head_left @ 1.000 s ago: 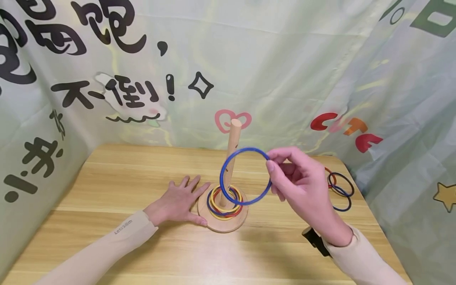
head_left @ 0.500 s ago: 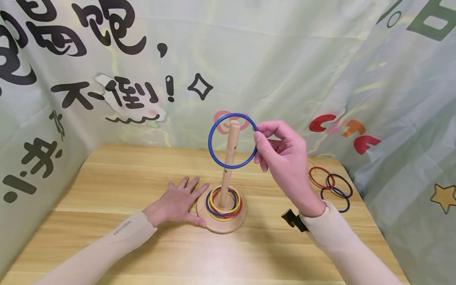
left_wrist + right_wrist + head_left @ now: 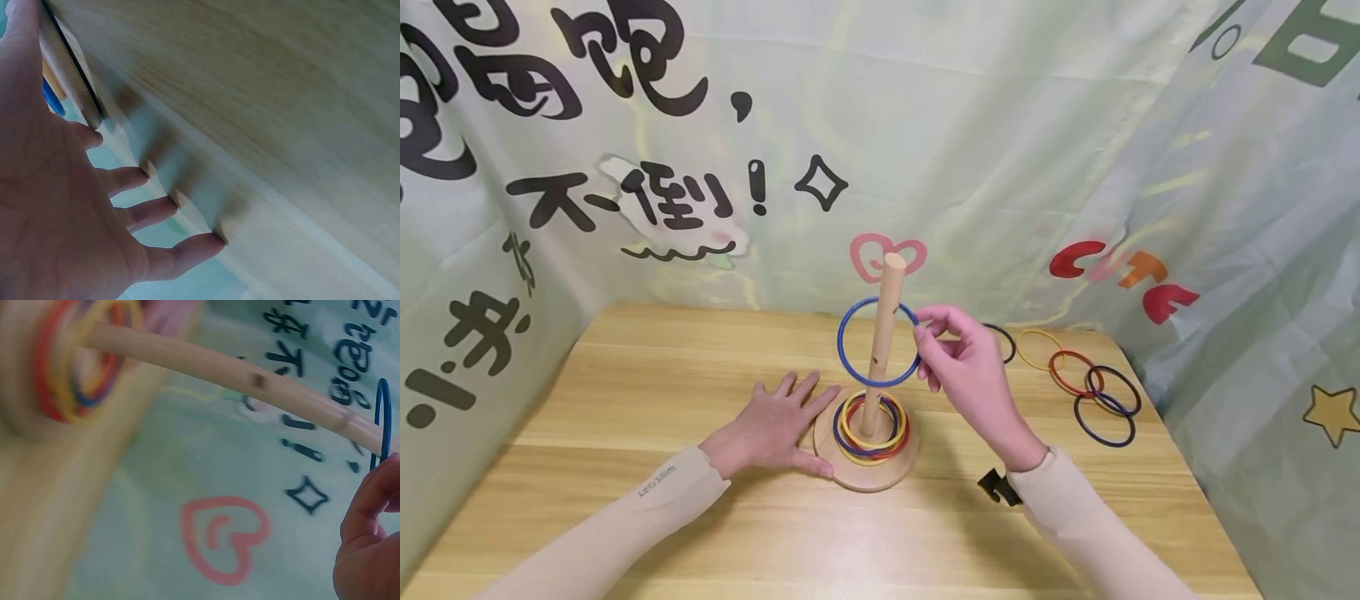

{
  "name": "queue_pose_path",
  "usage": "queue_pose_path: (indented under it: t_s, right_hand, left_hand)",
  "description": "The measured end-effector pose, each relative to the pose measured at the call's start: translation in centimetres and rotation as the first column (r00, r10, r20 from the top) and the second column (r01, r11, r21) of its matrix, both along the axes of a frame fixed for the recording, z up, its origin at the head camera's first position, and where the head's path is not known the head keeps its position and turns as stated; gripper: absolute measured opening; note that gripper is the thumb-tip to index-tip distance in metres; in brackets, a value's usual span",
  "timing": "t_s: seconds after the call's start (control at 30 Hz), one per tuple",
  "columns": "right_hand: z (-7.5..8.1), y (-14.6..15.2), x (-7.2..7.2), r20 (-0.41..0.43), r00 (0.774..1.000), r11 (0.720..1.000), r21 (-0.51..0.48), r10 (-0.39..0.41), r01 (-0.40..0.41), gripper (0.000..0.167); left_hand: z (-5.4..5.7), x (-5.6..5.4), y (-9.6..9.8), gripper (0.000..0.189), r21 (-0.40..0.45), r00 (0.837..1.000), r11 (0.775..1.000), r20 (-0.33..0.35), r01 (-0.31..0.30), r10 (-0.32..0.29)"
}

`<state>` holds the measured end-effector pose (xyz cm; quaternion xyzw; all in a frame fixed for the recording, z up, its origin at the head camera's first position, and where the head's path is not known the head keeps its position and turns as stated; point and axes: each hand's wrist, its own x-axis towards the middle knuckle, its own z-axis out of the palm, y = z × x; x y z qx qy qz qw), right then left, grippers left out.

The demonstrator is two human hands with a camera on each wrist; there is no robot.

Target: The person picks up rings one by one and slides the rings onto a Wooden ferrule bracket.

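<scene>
In the head view my right hand (image 3: 966, 367) pinches the right side of a blue ring (image 3: 841, 342) between thumb and fingertips. That ring encircles the wooden peg (image 3: 886, 312) partway down, as the right wrist view also shows. My left hand (image 3: 769, 425) rests on the table with fingers spread, its thumb at the edge of the round wooden base (image 3: 868, 479). Around the foot of the peg lie several stacked rings (image 3: 868, 454) in yellow, red and blue. The left wrist view has the left palm (image 3: 62, 187) beside the base's rim.
On the right of the wooden table (image 3: 625, 375) lie a yellow ring (image 3: 1028, 367), a red ring (image 3: 1063, 385) and several dark blue rings (image 3: 1105, 444), some overlapping. A printed curtain (image 3: 985, 150) rises behind the table and along both sides.
My right hand has carried the blue ring leftward and up to the peg's top, then down so the peg passes through it. My left hand has stayed put.
</scene>
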<state>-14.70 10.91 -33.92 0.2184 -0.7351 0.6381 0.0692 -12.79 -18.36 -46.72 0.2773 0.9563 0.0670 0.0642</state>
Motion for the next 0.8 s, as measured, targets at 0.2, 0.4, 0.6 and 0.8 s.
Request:
queue_pose_path:
  t_s: [0.2,0.4,0.6,0.8]
  right_hand:
    - [-4.4,0.3,0.2,0.118,0.993,0.995,0.095,-0.011,-0.001,0.018]
    - [-7.6,0.5,0.4,0.209,0.978,0.988,0.155,-0.018,-0.015,0.016]
    - [-9.9,0.5,0.8,0.257,0.966,0.974,0.221,-0.008,-0.050,0.017]
    - [-10.9,0.5,1.0,0.334,0.943,0.961,0.257,0.006,-0.097,0.018]
  left_hand:
    - [0.1,0.1,0.0,0.129,-0.007,1.000,1.000,0.002,-0.004,0.004]
    - [0.0,0.1,-0.1,0.129,-0.007,1.000,1.000,0.015,-0.013,0.013]
    - [0.0,0.2,0.0,0.128,0.007,1.000,1.000,-0.015,-0.003,0.003]
    - [-0.2,0.2,0.0,0.128,0.005,1.000,1.000,-0.023,-0.001,0.001]
